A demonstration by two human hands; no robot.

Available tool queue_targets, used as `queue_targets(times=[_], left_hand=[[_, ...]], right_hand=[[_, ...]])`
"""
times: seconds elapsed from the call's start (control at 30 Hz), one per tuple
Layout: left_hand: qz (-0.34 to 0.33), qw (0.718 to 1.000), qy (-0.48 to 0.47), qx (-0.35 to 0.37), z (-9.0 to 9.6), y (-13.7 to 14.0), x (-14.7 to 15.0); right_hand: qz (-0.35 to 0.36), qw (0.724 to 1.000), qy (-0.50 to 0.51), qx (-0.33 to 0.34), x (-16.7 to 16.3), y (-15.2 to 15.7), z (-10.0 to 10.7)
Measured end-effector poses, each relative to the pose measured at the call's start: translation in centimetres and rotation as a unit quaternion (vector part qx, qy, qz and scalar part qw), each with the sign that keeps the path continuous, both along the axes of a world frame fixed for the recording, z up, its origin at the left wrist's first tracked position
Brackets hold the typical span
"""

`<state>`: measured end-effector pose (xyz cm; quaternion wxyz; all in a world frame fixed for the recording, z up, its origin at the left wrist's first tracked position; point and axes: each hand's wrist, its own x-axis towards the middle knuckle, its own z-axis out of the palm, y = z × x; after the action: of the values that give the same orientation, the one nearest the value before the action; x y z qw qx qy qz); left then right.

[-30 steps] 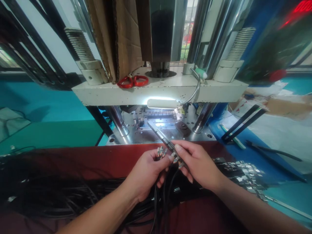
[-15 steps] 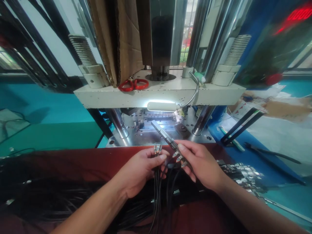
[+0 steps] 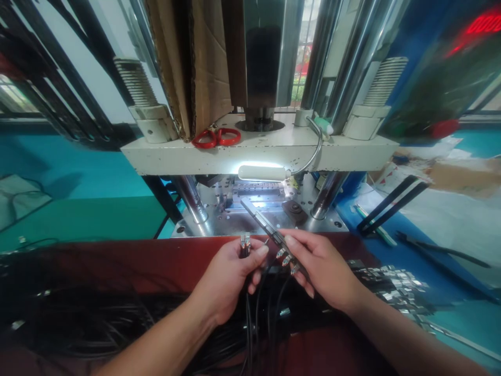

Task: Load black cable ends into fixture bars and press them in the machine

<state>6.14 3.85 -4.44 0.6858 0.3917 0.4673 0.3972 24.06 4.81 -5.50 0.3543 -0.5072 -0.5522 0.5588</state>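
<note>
My left hand (image 3: 235, 274) is closed around several black cables with small metal connectors (image 3: 245, 240) on their ends, which stick up above the fingers. Between its thumb and fingertip a single thin cable end (image 3: 266, 242) points up toward the bar. My right hand (image 3: 319, 269) grips a long narrow metal bar (image 3: 260, 218), tilted with its far end up and left toward the press. Several connectors (image 3: 287, 259) sit along the bar's lower part, and cables hang down from there. The two hands are close together, slightly apart, over the red-brown table edge.
Ahead stands a press with a metal die bed (image 3: 256, 197), lit by a white lamp (image 3: 262, 173). Red-handled scissors (image 3: 216, 137) lie on its upper plate. Black cables (image 3: 117, 324) cover the table at left; metal connectors (image 3: 395, 287) are heaped at right beside black pliers (image 3: 438, 248).
In my left hand the bundle has shifted slightly left, and one cable end now stands apart at the thumb, nearer the bar. My right hand stays nearly in place with the bar.
</note>
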Motion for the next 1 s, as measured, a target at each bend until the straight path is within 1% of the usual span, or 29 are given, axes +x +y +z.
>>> queue_targets(times=[0.07,0.27,0.77,0.93,1.0], left_hand=[[-0.007,1.000,0.015,0.007,-0.02,-0.07,0.11],[-0.012,0.999,0.045,-0.008,0.18,-0.09,0.46],[-0.005,1.000,0.022,-0.020,0.04,-0.09,0.50],[-0.002,1.000,-0.003,-0.024,-0.18,0.03,0.55],[-0.007,1.000,-0.010,-0.029,-0.16,0.14,0.36]], right_hand=[[0.004,1.000,-0.005,0.003,-0.01,0.01,0.06],[0.018,1.000,-0.020,0.011,-0.08,-0.04,0.16],[0.020,0.998,-0.055,0.028,-0.14,-0.30,0.30],[0.035,0.995,-0.058,0.067,-0.38,-0.56,0.56],[0.035,0.996,-0.056,0.066,-0.33,-0.55,0.62]])
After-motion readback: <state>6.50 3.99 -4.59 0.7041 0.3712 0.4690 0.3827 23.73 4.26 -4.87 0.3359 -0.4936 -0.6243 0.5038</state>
